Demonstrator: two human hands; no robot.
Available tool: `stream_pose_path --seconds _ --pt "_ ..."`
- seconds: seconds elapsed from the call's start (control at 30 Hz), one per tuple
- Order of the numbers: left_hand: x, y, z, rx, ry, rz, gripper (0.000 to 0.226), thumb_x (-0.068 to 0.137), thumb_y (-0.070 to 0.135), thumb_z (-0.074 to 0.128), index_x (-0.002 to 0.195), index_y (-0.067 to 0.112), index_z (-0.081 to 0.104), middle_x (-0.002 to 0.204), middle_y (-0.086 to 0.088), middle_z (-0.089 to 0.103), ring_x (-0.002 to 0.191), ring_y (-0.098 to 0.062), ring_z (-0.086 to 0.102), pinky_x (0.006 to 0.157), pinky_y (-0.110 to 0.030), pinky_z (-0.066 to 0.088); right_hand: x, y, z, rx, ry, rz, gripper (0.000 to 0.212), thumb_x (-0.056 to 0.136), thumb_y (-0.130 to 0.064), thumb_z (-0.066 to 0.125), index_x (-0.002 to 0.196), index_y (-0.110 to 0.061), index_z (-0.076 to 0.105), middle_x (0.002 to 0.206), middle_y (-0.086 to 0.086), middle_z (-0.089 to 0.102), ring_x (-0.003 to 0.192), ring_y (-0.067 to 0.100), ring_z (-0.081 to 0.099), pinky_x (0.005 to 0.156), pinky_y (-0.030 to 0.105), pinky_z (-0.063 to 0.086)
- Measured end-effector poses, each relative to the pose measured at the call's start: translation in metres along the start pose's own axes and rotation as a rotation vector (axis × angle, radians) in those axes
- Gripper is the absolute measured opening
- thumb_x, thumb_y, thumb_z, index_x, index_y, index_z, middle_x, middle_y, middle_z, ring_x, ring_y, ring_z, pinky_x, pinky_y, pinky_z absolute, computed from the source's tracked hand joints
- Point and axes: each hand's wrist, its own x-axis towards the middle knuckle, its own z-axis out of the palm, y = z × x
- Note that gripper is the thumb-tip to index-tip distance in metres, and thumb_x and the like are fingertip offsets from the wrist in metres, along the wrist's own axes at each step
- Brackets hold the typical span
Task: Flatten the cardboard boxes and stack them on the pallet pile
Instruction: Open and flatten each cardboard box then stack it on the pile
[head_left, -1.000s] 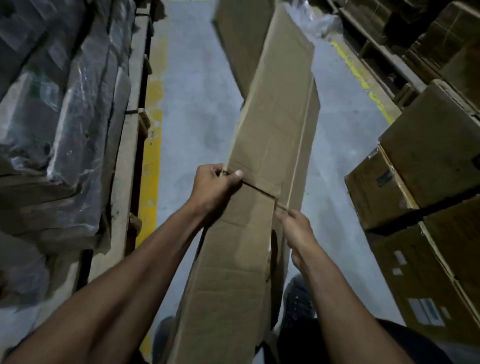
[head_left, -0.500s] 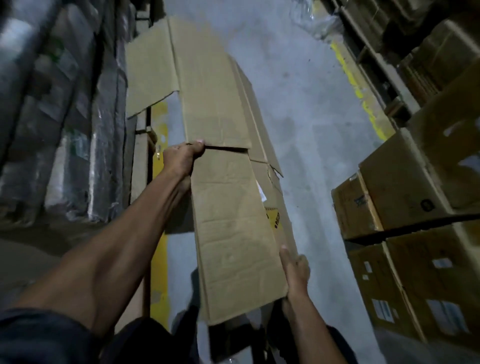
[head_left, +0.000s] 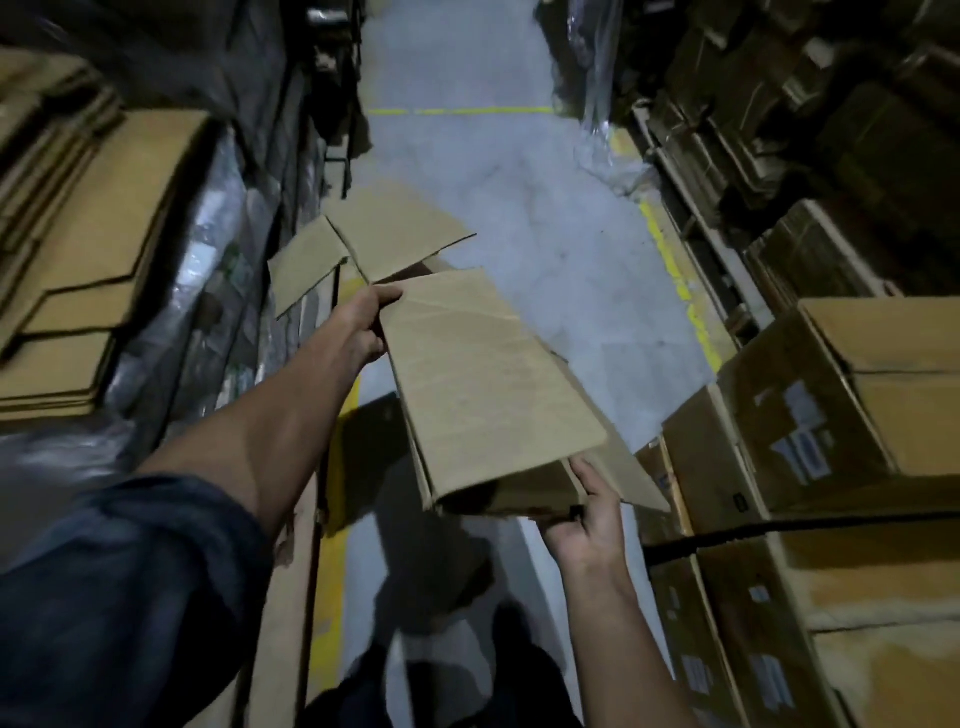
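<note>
Nearest, the right hand (head_left: 584, 525) grips the lower open end of a flattened cardboard box (head_left: 483, 384), fingers curled round its edge. Farther on, the left hand (head_left: 363, 327) pinches the box's left edge near its upper flaps. Held between both hands, the box hangs above the grey floor (head_left: 545, 234), tilted. Left, a stack of flattened boxes (head_left: 88, 249); right, closed cartons (head_left: 857, 415).

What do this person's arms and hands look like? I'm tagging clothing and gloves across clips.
Both hands are bare: no gloves on the left hand or the right hand. No watch or ring shows. The left arm wears a dark blue sleeve that ends near the elbow, leaving the forearm bare. The right forearm is bare too; no sleeve is in view.
</note>
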Motion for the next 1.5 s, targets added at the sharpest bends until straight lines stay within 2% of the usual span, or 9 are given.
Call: stream_pose_path --seconds 0.37,0.57,0.9,1.0,1.07,1.17,1.27,1.43,1.5 --pt "-0.055 -0.008 0.065 -0.027 -0.047 -0.022 0.024 0.103 0.015 0.049 0.080 0.010 0.056 0.047 -0.004 0.063 0.037 -0.016 0.061 0.035 -0.023 0.049 0.025 -0.078 0.095 -0.132 -0.017 -0.069 0.036 0.089 0.007 0.056 0.122 -0.003 0.063 0.118 0.018 0.071 0.111 0.035 0.068 0.090 0.050 0.057" --pt "-0.060 -0.019 0.048 -0.179 0.017 -0.068 0.032 0.087 0.041 0.066 0.104 0.014 0.067 0.104 -0.010 0.061 0.090 -0.030 0.062 0.087 -0.046 0.058 0.027 -0.079 0.142 -0.310 0.086 -0.065 0.013 0.086 0.005 0.048 0.088 -0.003 0.058 0.097 0.019 0.065 0.079 0.037 0.069 0.073 0.051 0.061" --pt "-0.095 -0.032 0.008 -0.083 0.261 0.054 0.018 0.096 0.015 0.053 0.080 0.009 0.059 0.068 -0.007 0.053 0.056 -0.017 0.048 0.040 -0.020 0.034 0.036 -0.054 0.178 -0.543 0.178 -0.150 0.041 0.092 0.008 0.045 0.132 0.002 0.048 0.125 0.023 0.048 0.101 0.040 0.052 0.075 0.058 0.051" --pt "-0.100 -0.053 0.001 -0.244 0.065 -0.183 0.034 0.100 0.037 0.051 0.115 0.007 0.055 0.113 -0.018 0.064 0.099 -0.030 0.065 0.079 -0.035 0.055 0.041 -0.045 0.183 -0.639 0.197 -0.188 0.042 0.091 0.010 0.045 0.132 0.002 0.048 0.125 0.023 0.051 0.103 0.039 0.054 0.080 0.061 0.052" --pt "-0.091 -0.067 -0.007 -0.451 0.000 -0.247 0.067 0.097 0.045 0.057 0.148 0.007 0.035 0.152 -0.021 0.039 0.135 -0.040 0.044 0.106 -0.054 0.043 0.046 -0.039 0.182 -0.699 0.215 -0.183 0.039 0.090 0.009 0.048 0.129 0.003 0.050 0.126 0.023 0.055 0.107 0.040 0.057 0.087 0.064 0.053" --pt "-0.075 -0.070 -0.013 -0.720 -0.012 -0.288 0.088 0.089 0.048 0.067 0.157 0.016 0.021 0.162 -0.020 0.017 0.145 -0.044 0.025 0.107 -0.065 0.036 0.051 -0.027 0.174 -0.703 0.219 -0.149 0.040 0.089 0.009 0.051 0.128 0.004 0.049 0.127 0.025 0.054 0.112 0.043 0.057 0.088 0.064 0.053" --pt "-0.064 -0.068 -0.011 -0.819 0.082 -0.319 0.057 0.094 0.032 0.066 0.139 0.006 0.043 0.148 -0.020 0.041 0.140 -0.042 0.037 0.110 -0.061 0.035 0.049 -0.019 0.162 -0.680 0.195 -0.120 0.045 0.090 0.011 0.051 0.134 0.003 0.044 0.128 0.026 0.053 0.113 0.044 0.057 0.081 0.063 0.054" --pt "-0.029 -0.077 -0.017 -0.777 0.200 -0.344 0.038 0.093 -0.003 0.057 0.131 -0.002 0.052 0.132 -0.023 0.056 0.120 -0.045 0.055 0.093 -0.061 0.050 0.048 -0.012 0.147 -0.519 0.161 -0.116 0.050 0.089 0.013 0.049 0.136 -0.003 0.050 0.122 0.023 0.061 0.096 0.039 0.064 0.046 0.049 0.057" --pt "-0.005 -0.081 -0.023 -0.748 0.170 -0.318 0.043 0.090 -0.009 0.054 0.132 -0.004 0.053 0.125 -0.028 0.060 0.105 -0.047 0.062 0.064 -0.057 0.057 0.046 -0.008 0.145 -0.436 0.147 -0.109 0.046 0.090 0.013 0.048 0.132 -0.004 0.055 0.115 0.023 0.064 0.088 0.038 0.065 0.044 0.050 0.056"
